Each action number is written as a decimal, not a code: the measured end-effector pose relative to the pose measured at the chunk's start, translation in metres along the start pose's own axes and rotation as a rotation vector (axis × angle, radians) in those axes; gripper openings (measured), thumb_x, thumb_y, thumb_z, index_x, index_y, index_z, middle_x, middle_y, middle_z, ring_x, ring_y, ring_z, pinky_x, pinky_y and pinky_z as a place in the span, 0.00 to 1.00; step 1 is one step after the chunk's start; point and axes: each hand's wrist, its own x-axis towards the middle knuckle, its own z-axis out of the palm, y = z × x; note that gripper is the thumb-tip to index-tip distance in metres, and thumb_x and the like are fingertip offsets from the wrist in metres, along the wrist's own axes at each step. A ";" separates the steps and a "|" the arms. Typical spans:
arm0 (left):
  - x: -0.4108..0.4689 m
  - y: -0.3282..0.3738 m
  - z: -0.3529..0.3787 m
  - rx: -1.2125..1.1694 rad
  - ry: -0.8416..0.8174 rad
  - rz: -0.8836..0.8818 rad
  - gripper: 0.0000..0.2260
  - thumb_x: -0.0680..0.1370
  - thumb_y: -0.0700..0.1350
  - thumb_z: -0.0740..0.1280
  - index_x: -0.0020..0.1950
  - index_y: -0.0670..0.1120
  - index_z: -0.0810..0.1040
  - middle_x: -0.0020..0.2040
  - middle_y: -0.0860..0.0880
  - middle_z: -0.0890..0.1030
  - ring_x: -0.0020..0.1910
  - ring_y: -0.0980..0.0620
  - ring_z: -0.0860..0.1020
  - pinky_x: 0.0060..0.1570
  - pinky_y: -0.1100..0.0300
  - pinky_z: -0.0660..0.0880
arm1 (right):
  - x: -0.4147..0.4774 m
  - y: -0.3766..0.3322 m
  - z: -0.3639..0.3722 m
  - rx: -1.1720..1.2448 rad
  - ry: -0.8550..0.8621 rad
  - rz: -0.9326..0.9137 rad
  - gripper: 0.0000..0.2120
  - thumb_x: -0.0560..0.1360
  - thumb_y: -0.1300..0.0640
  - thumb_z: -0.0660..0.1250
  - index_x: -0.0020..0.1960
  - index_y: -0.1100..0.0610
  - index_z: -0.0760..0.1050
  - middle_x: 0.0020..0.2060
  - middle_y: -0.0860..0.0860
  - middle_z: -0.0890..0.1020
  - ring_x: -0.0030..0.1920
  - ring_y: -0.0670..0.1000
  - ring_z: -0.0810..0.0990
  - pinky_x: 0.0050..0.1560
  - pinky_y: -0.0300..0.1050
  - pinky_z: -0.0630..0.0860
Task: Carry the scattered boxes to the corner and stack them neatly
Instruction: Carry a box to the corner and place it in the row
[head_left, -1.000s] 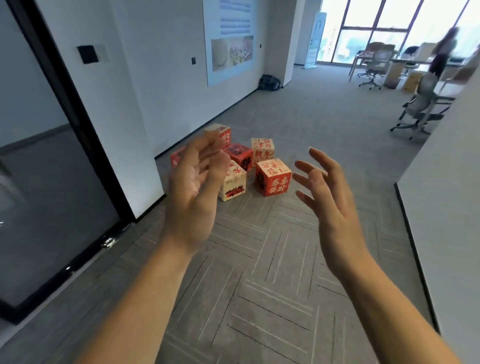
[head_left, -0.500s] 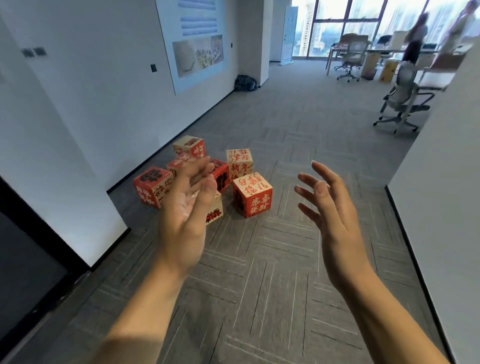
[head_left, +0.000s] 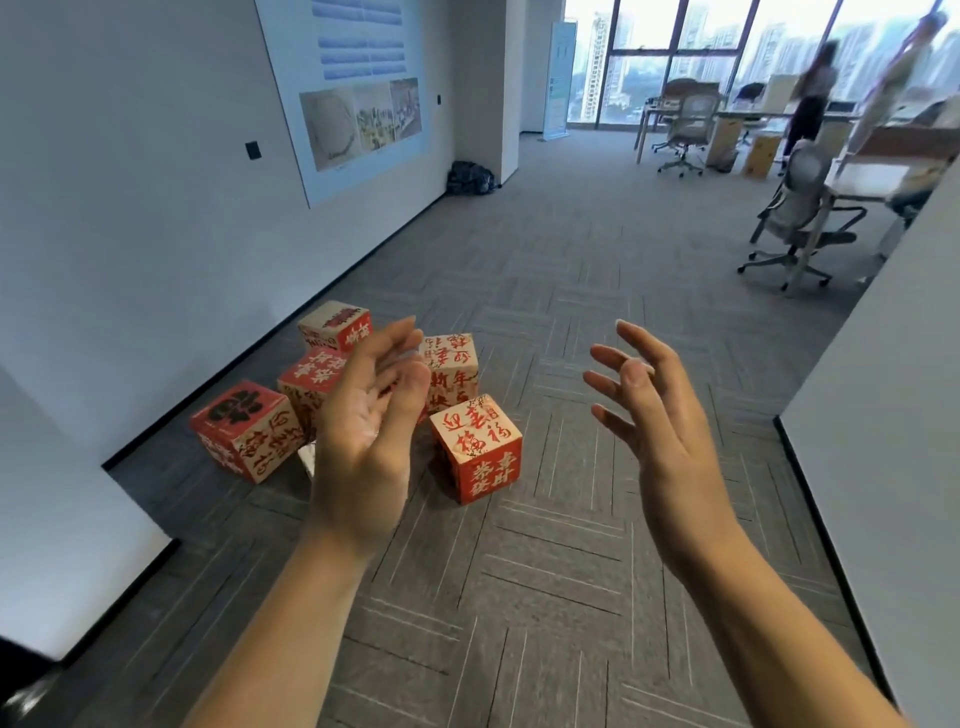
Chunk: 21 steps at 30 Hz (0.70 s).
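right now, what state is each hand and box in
left hand: open, holding nothing
right hand: open, fingers spread, holding nothing
nearest box: closed, on carpet, untouched
leftmost box: closed, on carpet, untouched
farthest box: closed, on carpet near wall
cream box: on carpet, partly behind left hand
middle box: on carpet, partly behind left hand

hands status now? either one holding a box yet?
Left hand: open, fingers loosely bent, holding nothing, raised in front of the boxes.
Right hand: open, fingers spread, holding nothing.
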 end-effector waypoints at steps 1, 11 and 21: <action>0.023 -0.017 0.009 -0.003 0.014 -0.014 0.21 0.83 0.56 0.63 0.74 0.51 0.75 0.68 0.57 0.80 0.69 0.56 0.78 0.70 0.54 0.76 | 0.025 0.009 0.001 -0.017 0.000 0.005 0.31 0.73 0.27 0.59 0.73 0.35 0.68 0.67 0.37 0.79 0.69 0.43 0.77 0.73 0.58 0.73; 0.261 -0.118 0.121 -0.063 0.009 -0.055 0.22 0.83 0.59 0.61 0.74 0.53 0.75 0.69 0.60 0.80 0.70 0.58 0.78 0.73 0.46 0.74 | 0.270 0.071 -0.014 -0.057 0.059 0.025 0.34 0.71 0.24 0.60 0.73 0.35 0.68 0.67 0.36 0.79 0.69 0.40 0.77 0.72 0.55 0.74; 0.444 -0.256 0.237 0.064 0.070 -0.115 0.24 0.81 0.63 0.60 0.74 0.55 0.75 0.69 0.61 0.80 0.70 0.59 0.78 0.71 0.50 0.76 | 0.528 0.196 -0.050 0.010 -0.028 0.070 0.31 0.72 0.27 0.58 0.72 0.36 0.69 0.65 0.33 0.79 0.68 0.40 0.77 0.71 0.51 0.75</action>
